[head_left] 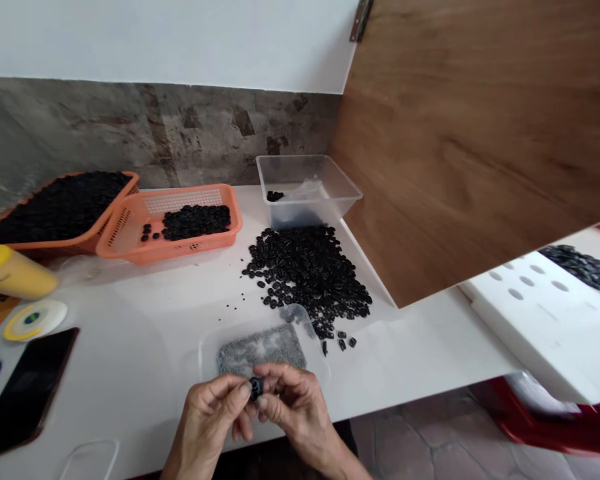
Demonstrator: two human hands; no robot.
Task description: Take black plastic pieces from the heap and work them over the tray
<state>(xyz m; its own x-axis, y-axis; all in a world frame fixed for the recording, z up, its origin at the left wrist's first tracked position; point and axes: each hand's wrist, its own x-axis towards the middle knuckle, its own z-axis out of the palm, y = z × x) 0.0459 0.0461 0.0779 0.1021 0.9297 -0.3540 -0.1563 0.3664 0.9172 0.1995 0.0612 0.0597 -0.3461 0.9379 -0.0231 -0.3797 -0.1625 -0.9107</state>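
Between the fingertips of my left hand and my right hand is a small black plastic part. Both hands pinch it close to the table's front edge. Just behind them lies a shallow clear tray holding a mass of tiny grey pieces, too small to make out singly. Past the tray spreads a large pile of small black oval parts, with a few loose ones at its near edge.
A clear bin stands behind the pile. Left are two orange baskets with black parts, a yellow roll, a tape roll and a phone. At right, a wooden panel slants beside a white foam block.
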